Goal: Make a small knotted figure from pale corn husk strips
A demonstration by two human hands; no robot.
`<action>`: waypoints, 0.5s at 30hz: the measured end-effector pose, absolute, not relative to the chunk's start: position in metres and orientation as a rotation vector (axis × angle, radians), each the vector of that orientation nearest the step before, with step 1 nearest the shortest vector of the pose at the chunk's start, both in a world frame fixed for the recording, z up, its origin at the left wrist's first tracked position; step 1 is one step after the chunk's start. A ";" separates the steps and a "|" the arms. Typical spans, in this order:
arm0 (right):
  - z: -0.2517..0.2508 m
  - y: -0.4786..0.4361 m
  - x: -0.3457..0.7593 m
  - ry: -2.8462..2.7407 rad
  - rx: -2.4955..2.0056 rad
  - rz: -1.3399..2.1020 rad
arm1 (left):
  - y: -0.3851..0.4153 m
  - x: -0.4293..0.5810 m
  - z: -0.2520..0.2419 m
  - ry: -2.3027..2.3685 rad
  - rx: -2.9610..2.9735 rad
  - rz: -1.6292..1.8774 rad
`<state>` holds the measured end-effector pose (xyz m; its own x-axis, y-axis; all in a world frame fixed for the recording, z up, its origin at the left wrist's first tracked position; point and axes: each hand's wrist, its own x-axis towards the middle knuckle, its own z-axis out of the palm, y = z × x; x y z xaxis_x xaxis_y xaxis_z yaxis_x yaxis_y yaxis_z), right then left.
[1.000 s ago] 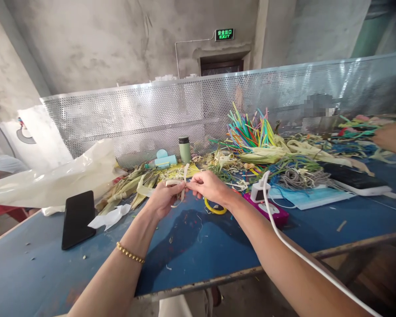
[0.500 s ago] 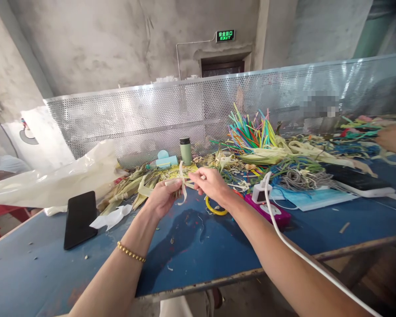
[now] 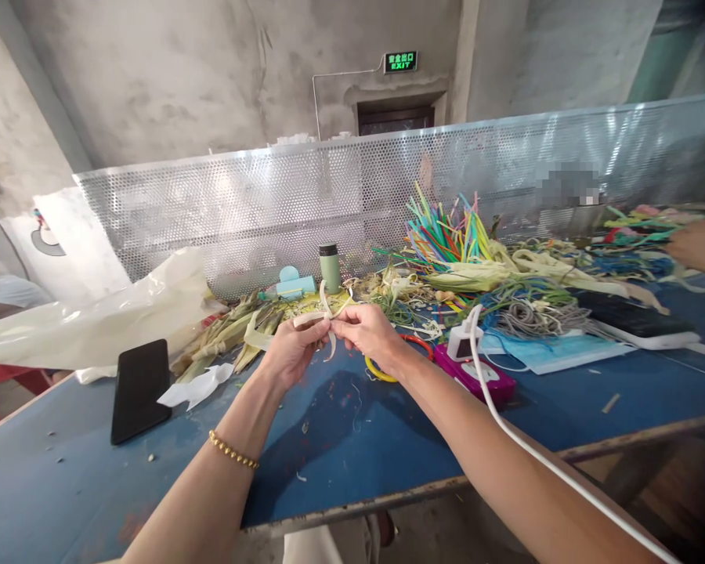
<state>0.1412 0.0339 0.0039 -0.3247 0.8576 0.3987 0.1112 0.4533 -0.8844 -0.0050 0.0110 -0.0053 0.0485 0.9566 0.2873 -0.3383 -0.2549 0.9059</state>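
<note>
Your left grip point(image 3: 294, 350) and right grip point(image 3: 369, 330) are both pinched closed on pale strips point(image 3: 323, 298), which cross between your fingertips above the blue desk point(image 3: 352, 470). Its scuffed top carries small scraps point(image 3: 611, 403) around you. Left of your left grip lies a black phone point(image 3: 141, 392). Beyond both grips stands a perforated metal screen point(image 3: 240, 211), then a grey wall point(image 3: 182, 70) with a lit exit sign point(image 3: 400, 62).

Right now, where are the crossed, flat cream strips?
The strips are slightly left of head-view centre, held between left hand and right hand, before the green bottle.
</note>
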 end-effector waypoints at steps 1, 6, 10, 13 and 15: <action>0.004 0.034 0.141 -1.745 -0.822 0.970 | 0.011 -0.005 -0.005 0.741 1.187 1.485; 0.002 0.033 0.140 -1.768 -0.749 0.932 | 0.014 -0.006 -0.005 0.739 1.164 1.526; 0.000 0.036 0.139 -1.802 -0.746 0.841 | 0.014 -0.008 -0.005 0.745 1.138 1.481; -0.002 0.039 0.139 -1.832 -0.764 0.787 | 0.014 -0.008 -0.005 0.713 1.139 1.474; -0.004 0.040 0.139 -1.842 -0.769 0.771 | 0.015 -0.009 -0.005 0.698 1.145 1.476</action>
